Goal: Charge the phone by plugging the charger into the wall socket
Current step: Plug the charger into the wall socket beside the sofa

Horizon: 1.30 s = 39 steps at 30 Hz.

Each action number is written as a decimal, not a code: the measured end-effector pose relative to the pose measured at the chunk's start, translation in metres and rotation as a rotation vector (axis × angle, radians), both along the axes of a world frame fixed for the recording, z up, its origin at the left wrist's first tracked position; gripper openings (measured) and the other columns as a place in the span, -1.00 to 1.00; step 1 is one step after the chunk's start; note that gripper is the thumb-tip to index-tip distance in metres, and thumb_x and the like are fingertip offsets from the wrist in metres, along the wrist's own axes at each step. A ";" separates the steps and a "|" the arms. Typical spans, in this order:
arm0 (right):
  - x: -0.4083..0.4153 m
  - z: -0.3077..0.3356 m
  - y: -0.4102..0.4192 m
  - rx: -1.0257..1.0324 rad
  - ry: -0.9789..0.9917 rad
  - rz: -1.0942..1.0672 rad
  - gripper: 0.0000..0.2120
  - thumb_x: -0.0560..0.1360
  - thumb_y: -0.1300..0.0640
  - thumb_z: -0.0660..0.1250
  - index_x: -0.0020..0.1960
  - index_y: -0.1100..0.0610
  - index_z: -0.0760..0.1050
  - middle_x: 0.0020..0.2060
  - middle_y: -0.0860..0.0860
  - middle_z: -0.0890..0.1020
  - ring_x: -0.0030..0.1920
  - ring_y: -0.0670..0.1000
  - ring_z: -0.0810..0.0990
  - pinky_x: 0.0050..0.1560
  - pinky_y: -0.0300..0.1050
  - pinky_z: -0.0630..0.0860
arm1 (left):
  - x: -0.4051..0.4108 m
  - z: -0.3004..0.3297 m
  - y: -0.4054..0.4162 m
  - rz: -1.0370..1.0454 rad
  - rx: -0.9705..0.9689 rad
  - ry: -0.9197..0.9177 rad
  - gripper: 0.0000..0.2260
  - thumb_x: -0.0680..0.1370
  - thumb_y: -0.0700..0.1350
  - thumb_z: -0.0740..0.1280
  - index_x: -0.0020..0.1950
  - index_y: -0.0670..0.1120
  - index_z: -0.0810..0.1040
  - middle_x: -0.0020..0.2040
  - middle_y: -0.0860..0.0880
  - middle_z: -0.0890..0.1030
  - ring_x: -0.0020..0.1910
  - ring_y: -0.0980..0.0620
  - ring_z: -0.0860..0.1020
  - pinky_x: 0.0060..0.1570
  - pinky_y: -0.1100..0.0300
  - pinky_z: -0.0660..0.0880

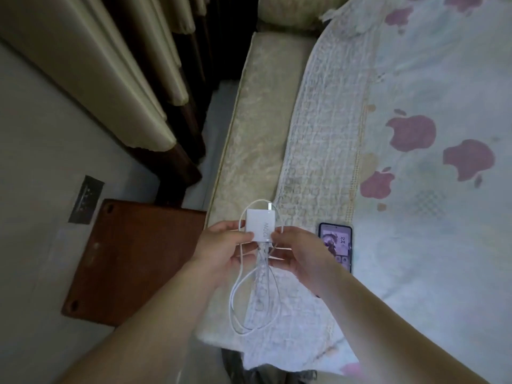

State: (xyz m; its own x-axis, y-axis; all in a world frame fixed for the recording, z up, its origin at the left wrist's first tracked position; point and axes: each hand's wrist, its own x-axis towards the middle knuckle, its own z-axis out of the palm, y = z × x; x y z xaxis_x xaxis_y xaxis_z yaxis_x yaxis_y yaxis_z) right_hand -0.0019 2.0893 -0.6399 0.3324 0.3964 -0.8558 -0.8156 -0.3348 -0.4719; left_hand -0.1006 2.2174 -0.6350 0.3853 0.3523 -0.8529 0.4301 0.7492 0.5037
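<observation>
A white square charger (259,224) marked 120W is held over the bed's edge, its prongs pointing away from me. My left hand (225,246) grips its left side. My right hand (300,252) pinches its right lower corner and the white cable (238,300), which hangs in loops below the hands. The phone (336,246) lies face up on the bed cover with its screen lit, partly hidden by my right hand. The dark wall socket (86,199) sits on the wall at the left, above the wooden stand.
A reddish-brown wooden bedside top (130,259) stands between the wall and the bed. Cream curtains (110,65) hang at the upper left. The bed (415,162) carries a pale cover with purple apple prints and a lace border.
</observation>
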 end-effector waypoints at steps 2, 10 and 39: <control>0.004 -0.026 0.005 -0.027 0.002 -0.003 -0.87 0.49 0.36 0.31 -0.11 0.18 0.58 -0.37 0.08 0.69 -0.40 0.05 0.66 -0.24 -0.03 0.65 | 0.005 -0.020 0.003 -0.010 0.002 0.018 -0.78 0.50 -0.44 0.36 0.09 -0.23 0.57 -0.29 -0.16 0.73 -0.40 -0.06 0.70 -0.50 0.16 0.57; 0.005 -0.080 0.023 -0.184 -0.054 -0.051 -0.89 0.49 0.30 0.34 -0.04 0.24 0.63 -0.24 0.20 0.70 -0.35 0.13 0.65 -0.31 -0.05 0.62 | 0.011 -0.072 0.014 -0.018 0.048 0.063 -0.82 0.48 -0.38 0.43 0.02 -0.17 0.60 -0.26 -0.17 0.74 -0.34 -0.06 0.72 -0.39 0.13 0.64; 0.032 -0.041 0.034 -0.292 -0.556 0.400 -0.85 0.35 0.24 0.37 -0.14 0.04 0.62 -0.16 0.07 0.72 -0.12 0.13 0.70 -0.02 0.16 0.67 | 0.028 -0.024 -0.018 -0.611 0.905 0.242 -0.52 0.48 -0.11 0.47 0.40 -0.01 0.51 0.30 -0.02 0.56 0.21 0.02 0.56 0.05 0.25 0.42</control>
State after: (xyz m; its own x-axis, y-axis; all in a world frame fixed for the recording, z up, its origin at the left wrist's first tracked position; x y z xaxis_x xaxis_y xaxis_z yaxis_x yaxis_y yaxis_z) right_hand 0.0296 2.1236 -0.6811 0.6250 0.3601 -0.6927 -0.2720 -0.7312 -0.6255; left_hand -0.0721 2.1994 -0.6591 0.5646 0.6894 -0.4538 0.7608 -0.2217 0.6099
